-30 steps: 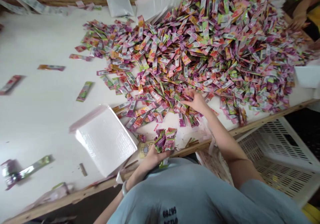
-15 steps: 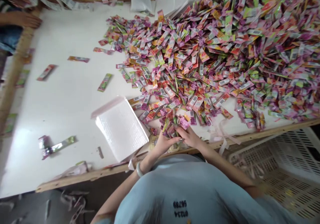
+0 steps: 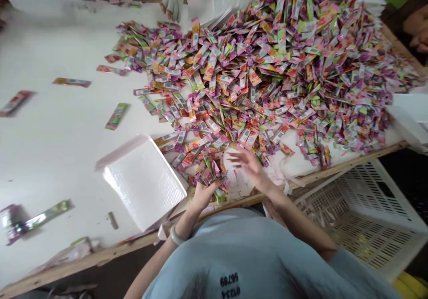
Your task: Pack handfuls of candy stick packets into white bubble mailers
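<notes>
Compared with half a second ago, when both hands are meeting at the bundle of sachets [image 3: 211, 167], the right hand [image 3: 250, 167] is now parting from it and hanging just to its right. Its fingers are spreading apart and holding nothing that shows; motion is blurring them, so whether their tips are touching the nearest sachets of the pile [image 3: 287, 80], lying just beyond them, I cannot tell. The left hand [image 3: 203, 195] is now keeping the bundle alone: its thumb is pressing across the lower end, the other fingers are hiding underneath, and the sachets are fanning out beyond the thumb. That is apparently leaving the right hand free while the gathered sachets are staying together. Just left of the left fingers, a white padded envelope [image 3: 143, 181] is lying on the table [image 3: 63, 143].
</notes>
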A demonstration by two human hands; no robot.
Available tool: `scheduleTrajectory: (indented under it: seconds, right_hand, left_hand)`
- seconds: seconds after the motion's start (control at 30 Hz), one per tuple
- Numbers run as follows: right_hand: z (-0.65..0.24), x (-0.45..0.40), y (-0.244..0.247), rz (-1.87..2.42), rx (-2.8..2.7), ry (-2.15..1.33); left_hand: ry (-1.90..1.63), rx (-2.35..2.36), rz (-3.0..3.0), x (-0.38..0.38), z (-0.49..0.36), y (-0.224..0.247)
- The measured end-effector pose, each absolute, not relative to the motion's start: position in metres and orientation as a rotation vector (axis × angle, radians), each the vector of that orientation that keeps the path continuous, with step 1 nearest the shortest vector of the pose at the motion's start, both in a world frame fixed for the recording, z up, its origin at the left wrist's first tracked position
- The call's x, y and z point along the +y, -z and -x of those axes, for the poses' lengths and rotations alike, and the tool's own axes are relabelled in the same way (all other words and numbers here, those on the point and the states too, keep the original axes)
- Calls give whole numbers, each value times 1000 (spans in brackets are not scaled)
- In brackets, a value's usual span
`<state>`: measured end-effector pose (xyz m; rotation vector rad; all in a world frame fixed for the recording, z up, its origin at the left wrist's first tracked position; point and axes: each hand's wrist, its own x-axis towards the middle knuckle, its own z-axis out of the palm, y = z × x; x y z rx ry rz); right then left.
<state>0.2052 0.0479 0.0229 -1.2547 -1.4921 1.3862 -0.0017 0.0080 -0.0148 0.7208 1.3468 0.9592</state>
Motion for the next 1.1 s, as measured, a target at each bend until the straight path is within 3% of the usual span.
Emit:
scheduleTrajectory:
  seconds: [0.13, 0.27, 0.5, 0.7, 1.1]
  right_hand:
    - [-254, 104, -13, 2043, -1481, -553]
    - [-253, 156, 4, 2417, -1651, -541]
    - [-274, 152, 27, 1818, -1488, -1010]
    - [-300, 122, 36, 1605, -1123, -620]
    - [-286, 110, 66, 1513, -988, -649]
  left_hand:
    - [-983, 1387, -793, 11, 5, 17]
    - [-964, 1337, -815, 11, 3, 11]
    - [-911, 1343, -819, 1, 9, 9]
    - [-901, 1342, -807, 7, 9, 11]
    - [-947, 1382, -788, 2, 8, 13]
